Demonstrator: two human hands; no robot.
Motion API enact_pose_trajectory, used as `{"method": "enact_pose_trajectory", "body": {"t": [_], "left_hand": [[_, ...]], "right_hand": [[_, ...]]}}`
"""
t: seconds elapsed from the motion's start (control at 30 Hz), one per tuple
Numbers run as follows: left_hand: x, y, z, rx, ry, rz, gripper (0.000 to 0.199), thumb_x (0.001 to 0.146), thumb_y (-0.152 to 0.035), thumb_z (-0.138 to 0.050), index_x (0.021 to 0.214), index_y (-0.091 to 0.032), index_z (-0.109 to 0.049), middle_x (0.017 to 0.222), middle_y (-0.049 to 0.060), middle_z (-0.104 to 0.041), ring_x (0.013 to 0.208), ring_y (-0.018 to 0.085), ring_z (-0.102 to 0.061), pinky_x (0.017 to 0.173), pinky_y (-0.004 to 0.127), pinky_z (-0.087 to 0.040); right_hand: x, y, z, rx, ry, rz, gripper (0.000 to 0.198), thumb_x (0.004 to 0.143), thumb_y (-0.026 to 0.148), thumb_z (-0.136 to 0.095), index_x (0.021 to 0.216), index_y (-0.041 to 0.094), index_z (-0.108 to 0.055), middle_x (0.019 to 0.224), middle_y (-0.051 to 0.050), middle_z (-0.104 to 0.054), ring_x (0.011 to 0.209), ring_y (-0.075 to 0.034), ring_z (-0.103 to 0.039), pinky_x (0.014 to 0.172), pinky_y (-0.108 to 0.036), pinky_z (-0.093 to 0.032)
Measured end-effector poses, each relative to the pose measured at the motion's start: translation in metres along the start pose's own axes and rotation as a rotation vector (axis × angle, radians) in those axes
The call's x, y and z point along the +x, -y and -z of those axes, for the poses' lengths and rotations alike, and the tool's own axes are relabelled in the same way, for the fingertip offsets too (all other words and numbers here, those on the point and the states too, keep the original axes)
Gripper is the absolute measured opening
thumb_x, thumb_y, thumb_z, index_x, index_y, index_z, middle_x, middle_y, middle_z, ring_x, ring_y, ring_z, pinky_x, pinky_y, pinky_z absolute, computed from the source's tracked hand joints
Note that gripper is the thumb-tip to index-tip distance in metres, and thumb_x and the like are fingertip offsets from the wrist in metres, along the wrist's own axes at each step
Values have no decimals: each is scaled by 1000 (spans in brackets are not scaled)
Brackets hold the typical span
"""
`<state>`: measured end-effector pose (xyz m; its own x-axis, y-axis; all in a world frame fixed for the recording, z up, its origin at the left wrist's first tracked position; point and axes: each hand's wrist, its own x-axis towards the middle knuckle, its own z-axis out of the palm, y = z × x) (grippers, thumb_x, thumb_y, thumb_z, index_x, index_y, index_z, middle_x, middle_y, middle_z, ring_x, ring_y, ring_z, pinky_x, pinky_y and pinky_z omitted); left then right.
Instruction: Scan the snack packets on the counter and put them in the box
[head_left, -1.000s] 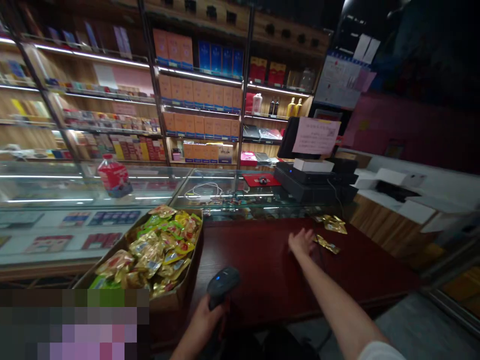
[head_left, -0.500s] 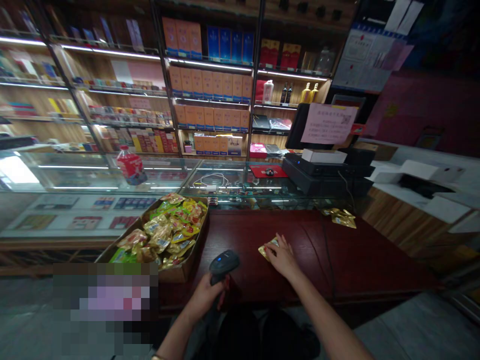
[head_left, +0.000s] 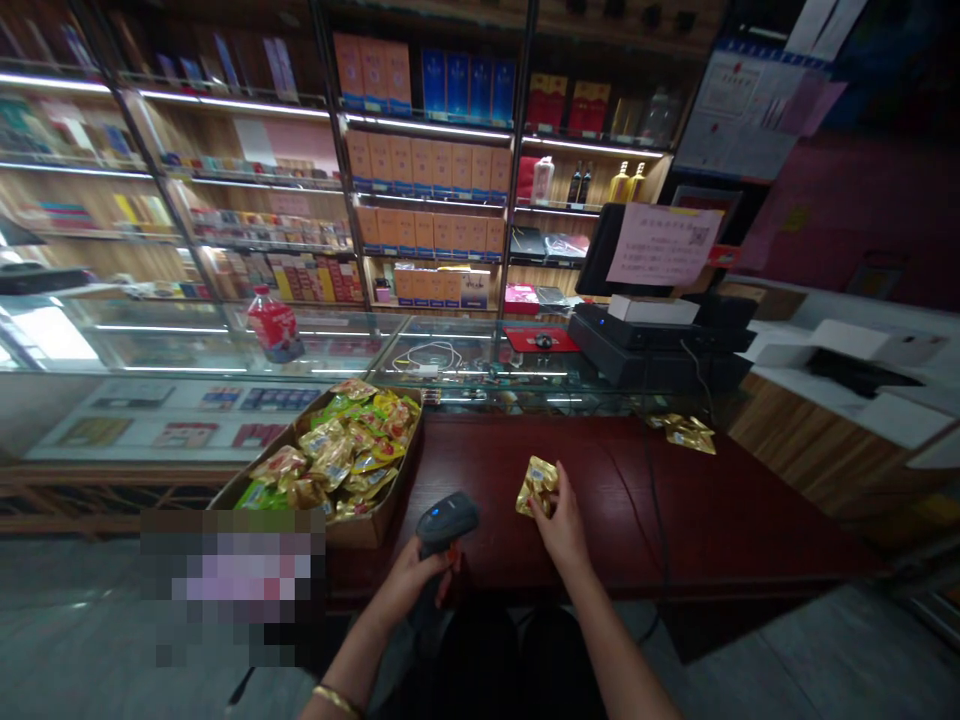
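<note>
My left hand [head_left: 412,582] is wrapped round the handle of a dark barcode scanner [head_left: 448,522], whose head points right with a small blue light lit. My right hand [head_left: 561,525] has thumb and fingers closed on the edges of a gold foil snack packet [head_left: 537,486] over the dark red table [head_left: 480,450]. Whether the packet touches the tabletop I cannot tell. Left of the scanner, a cardboard box [head_left: 379,530] holds many gold, green and yellow snack packets [head_left: 330,450].
Several gold packets [head_left: 686,433] lie at the table's far right. Black cables run across the wood. Behind stand a glass counter [head_left: 352,345] with a red bottle [head_left: 273,325], a mouse [head_left: 544,341], and a monitor [head_left: 600,250] with a paper sheet. Stocked shelves line the wall.
My right hand has shifted from lying over the packet to gripping it at the sides, and the packet is turned more upright. The scanner stays nearly in place.
</note>
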<state>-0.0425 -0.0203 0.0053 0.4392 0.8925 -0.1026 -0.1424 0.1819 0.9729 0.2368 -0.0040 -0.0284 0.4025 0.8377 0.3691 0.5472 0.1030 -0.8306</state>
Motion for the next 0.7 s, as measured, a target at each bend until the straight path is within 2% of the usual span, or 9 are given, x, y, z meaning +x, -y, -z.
{"method": "enact_pose_trajectory", "body": {"t": [0.13, 0.2, 0.33, 0.4, 0.47, 0.57, 0.63, 0.7], "left_hand": [[0, 5, 2, -27, 11, -14, 50, 73, -62, -81, 77, -14, -66, 60, 2, -62, 40, 10, -50, 38, 22, -38], [1, 7, 3, -17, 6, -11, 51, 73, -63, -81, 75, -14, -66, 55, 1, -59, 39, 10, -48, 38, 22, -37], [1, 7, 2, 11, -11, 2, 51, 74, -63, -80, 73, -15, -65, 55, 2, -60, 38, 11, -48, 38, 23, -36], [0, 4, -1, 24, -21, -3, 48, 75, -60, -79, 74, -15, -65, 57, 2, -61, 38, 10, -49, 39, 22, -36], [0, 0, -6, 35, -37, -6, 42, 75, -56, -78, 77, -15, -66, 59, 1, -62, 38, 10, -49, 38, 22, -37], [4, -2, -12, 52, -75, 17, 34, 73, -47, -74, 83, -16, -65, 52, -3, -57, 37, 11, -48, 38, 22, -37], [10, 1, -13, 41, -133, 38, 32, 71, -44, -72, 86, -17, -64, 50, -4, -56, 36, 12, -47, 37, 22, -37], [16, 5, -13, 10, -190, 55, 32, 68, -42, -71, 87, -17, -63, 55, -3, -60, 35, 12, -48, 35, 23, -37]], "right_hand": [[-4, 1, -1, 1, -24, 109, 81, 92, 39, -60, 165, 21, -31, 143, -19, -60, 103, -27, -73, 97, -46, -61], [-5, 5, 0, -31, -20, 134, 78, 94, 39, -60, 165, 22, -32, 141, -18, -62, 103, -27, -72, 97, -46, -61], [-7, 11, 3, -37, 22, 141, 74, 95, 41, -58, 164, 24, -34, 149, -17, -58, 128, -30, -65, 107, -48, -56], [-9, 9, 4, -2, 25, 137, 75, 94, 44, -61, 162, 23, -36, 150, -18, -58, 134, -32, -62, 110, -50, -54], [-9, 4, 3, 78, 19, 87, 83, 90, 48, -66, 163, 23, -35, 144, -18, -63, 126, -32, -68, 106, -51, -57], [0, 0, -4, 288, 32, -59, 101, 81, 55, -75, 165, 24, -27, 130, -17, -70, 103, -30, -76, 88, -48, -65], [12, 12, -14, 408, 57, -112, 106, 78, 56, -78, 166, 24, -26, 126, -16, -71, 97, -28, -78, 81, -44, -67], [26, 40, -29, 467, 104, -81, 102, 77, 53, -79, 163, 23, -32, 127, -16, -71, 97, -27, -77, 82, -43, -67]]}}
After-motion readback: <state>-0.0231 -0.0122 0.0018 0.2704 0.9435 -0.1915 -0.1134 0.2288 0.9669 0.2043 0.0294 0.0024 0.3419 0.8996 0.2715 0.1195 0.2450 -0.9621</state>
